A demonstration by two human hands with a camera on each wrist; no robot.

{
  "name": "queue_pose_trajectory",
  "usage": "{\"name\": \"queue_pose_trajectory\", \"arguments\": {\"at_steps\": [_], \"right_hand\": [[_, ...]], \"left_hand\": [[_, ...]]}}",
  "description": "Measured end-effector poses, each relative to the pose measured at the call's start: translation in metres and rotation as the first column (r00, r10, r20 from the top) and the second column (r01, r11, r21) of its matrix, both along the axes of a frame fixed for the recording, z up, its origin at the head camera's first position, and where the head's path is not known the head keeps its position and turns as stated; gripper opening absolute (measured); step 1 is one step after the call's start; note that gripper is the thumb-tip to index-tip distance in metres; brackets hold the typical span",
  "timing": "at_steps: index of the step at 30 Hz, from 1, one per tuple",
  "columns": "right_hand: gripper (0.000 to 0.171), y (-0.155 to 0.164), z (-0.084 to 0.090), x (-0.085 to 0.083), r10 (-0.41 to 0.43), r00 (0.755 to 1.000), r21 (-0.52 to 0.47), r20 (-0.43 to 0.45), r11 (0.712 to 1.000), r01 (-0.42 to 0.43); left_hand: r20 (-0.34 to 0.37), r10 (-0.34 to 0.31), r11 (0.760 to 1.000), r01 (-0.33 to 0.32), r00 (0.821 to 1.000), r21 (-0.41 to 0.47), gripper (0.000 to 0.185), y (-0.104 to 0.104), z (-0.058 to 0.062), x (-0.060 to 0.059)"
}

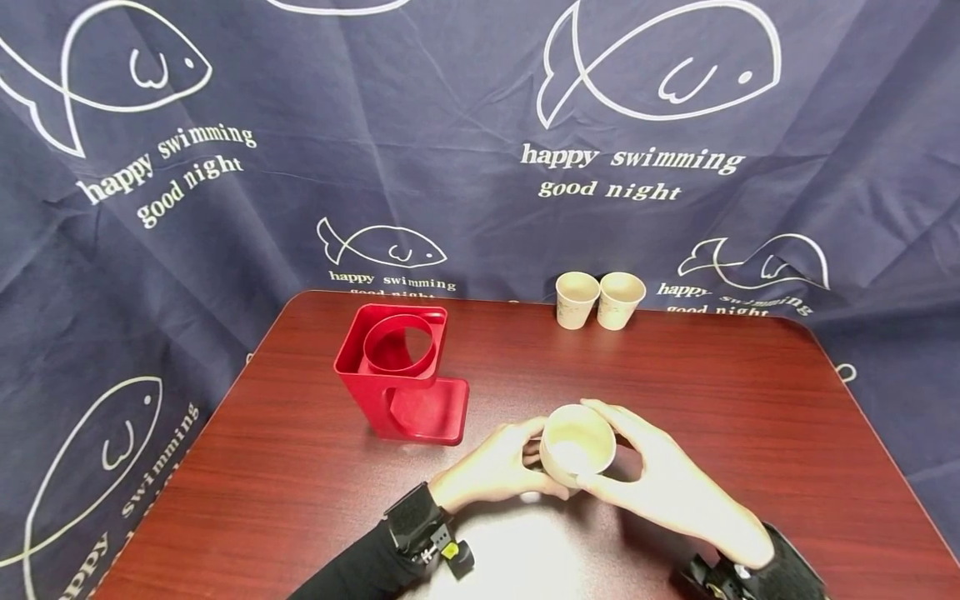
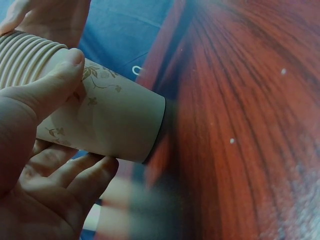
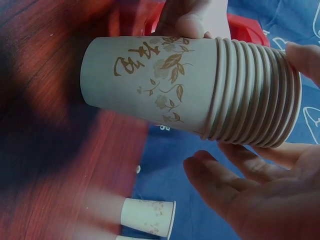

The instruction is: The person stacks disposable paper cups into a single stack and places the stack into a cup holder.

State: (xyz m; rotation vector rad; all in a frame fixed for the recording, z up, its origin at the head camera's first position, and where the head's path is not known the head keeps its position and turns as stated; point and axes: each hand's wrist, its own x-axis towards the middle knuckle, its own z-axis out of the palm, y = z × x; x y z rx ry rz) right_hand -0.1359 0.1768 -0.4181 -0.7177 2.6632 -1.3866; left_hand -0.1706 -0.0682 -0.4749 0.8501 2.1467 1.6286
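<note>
I am holding a nested stack of cups (image 1: 576, 445) just right of the red holder (image 1: 400, 384) and nearer to me, my left hand (image 1: 491, 472) curled round its lower part with thumb and fingers, my right hand (image 1: 663, 482) cupped about the rims. I judge I am at the point of freeing the top cup, which calls for a steady left grip while the right fingers catch a single rim. Two loose cups (image 1: 598, 300) stand at the far edge of the dark wood table (image 1: 750, 400), well behind the holder, before a navy fish-print cloth (image 1: 465, 117).
</note>
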Motion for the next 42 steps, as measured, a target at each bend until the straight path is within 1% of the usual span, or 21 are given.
{"name": "queue_pose_trajectory", "arguments": {"at_steps": [3, 7, 10, 14, 16, 19, 23, 26, 30, 32, 37, 39, 42], "right_hand": [[0.072, 0.000, -0.001, 0.000, 0.007, 1.000, -0.001, -0.010, 1.000, -0.007], [0.073, -0.001, -0.003, 0.000, -0.008, 0.998, 0.032, -0.058, 0.999, 0.010], [0.078, -0.001, -0.002, 0.000, -0.039, 0.994, 0.080, -0.104, 0.996, 0.047], [0.083, 0.002, 0.001, -0.001, -0.036, 0.988, 0.116, -0.150, 0.992, 0.054], [0.085, 0.005, 0.003, -0.003, -0.019, 0.987, 0.116, -0.158, 0.993, 0.037], [0.086, 0.011, 0.008, -0.008, 0.014, 0.981, 0.110, -0.193, 0.994, 0.007], [0.090, 0.017, 0.014, -0.016, 0.035, 0.958, 0.127, -0.284, 0.992, 0.002], [0.093, 0.021, 0.018, -0.023, 0.039, 0.939, 0.171, -0.342, 0.985, 0.021], [0.094, 0.026, 0.022, -0.032, 0.056, 0.920, 0.228, -0.388, 0.973, 0.037], [0.094, 0.028, 0.023, -0.037, 0.056, 0.915, 0.251, -0.400, 0.967, 0.050], [0.098, 0.030, 0.027, -0.049, 0.048, 0.888, 0.323, -0.458, 0.939, 0.116], [0.099, 0.030, 0.028, -0.054, 0.050, 0.871, 0.342, -0.489, 0.930, 0.138], [0.099, 0.029, 0.030, -0.064, 0.052, 0.843, 0.347, -0.535, 0.924, 0.163]], "left_hand": [[0.008, -0.003, 1.000, 0.003, 1.000, 0.004, 0.070, 0.000, 0.000, 0.000], [-0.032, 0.007, 1.000, -0.008, 0.999, -0.024, 0.065, 0.000, 0.000, -0.001], [-0.056, 0.010, 0.999, -0.012, 0.998, -0.037, 0.063, 0.000, -0.001, -0.001], [-0.038, 0.008, 1.000, -0.008, 0.999, -0.022, 0.065, 0.000, -0.001, 0.000], [-0.027, 0.008, 1.000, -0.008, 1.000, -0.017, 0.067, 0.000, -0.001, 0.000], [-0.007, 0.009, 1.000, -0.009, 1.000, -0.009, 0.069, 0.000, -0.001, 0.000], [0.009, 0.006, 1.000, -0.006, 1.000, -0.002, 0.069, 0.000, -0.001, 0.000], [0.005, 0.008, 1.000, -0.008, 1.000, -0.007, 0.069, 0.000, -0.001, 0.000], [0.006, 0.009, 1.000, -0.009, 1.000, -0.008, 0.070, 0.000, -0.001, 0.000], [0.006, 0.011, 1.000, -0.011, 1.000, -0.009, 0.071, 0.001, -0.002, 0.001], [-0.001, 0.014, 1.000, -0.014, 1.000, -0.016, 0.073, 0.000, -0.002, 0.001], [-0.003, 0.012, 1.000, -0.012, 1.000, -0.013, 0.072, 0.000, -0.002, 0.001], [0.005, 0.007, 1.000, -0.007, 1.000, -0.002, 0.071, 0.000, -0.002, 0.000]]}}
